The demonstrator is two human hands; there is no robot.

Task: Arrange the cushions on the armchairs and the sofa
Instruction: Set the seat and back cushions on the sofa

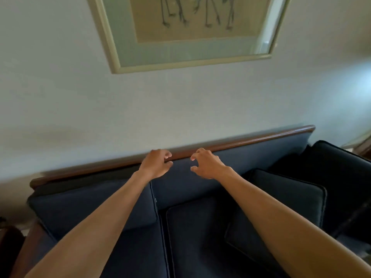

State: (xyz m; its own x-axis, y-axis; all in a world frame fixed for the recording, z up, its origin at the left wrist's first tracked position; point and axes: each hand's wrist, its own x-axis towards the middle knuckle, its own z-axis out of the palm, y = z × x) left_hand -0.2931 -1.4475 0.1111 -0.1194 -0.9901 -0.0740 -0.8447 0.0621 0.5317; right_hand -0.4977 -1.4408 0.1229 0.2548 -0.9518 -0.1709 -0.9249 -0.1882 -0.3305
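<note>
A dark blue sofa (261,155) with a brown wooden top rail (251,138) stands against the wall. A blue back cushion (80,205) leans at its left end. Another blue cushion (281,199) lies tilted on the seat at the right, and a darker cushion (337,173) rests at the far right end. The middle of the backrest is bare. My left hand (155,163) and my right hand (206,163) are stretched out in front of that bare stretch, just below the rail, fingers curled and apart, holding nothing.
A framed picture (180,55) hangs on the pale wall (60,97) above the sofa. Seat cushions (196,237) fill the lower middle of the view. A dark object (8,243) sits at the left edge beside the sofa arm.
</note>
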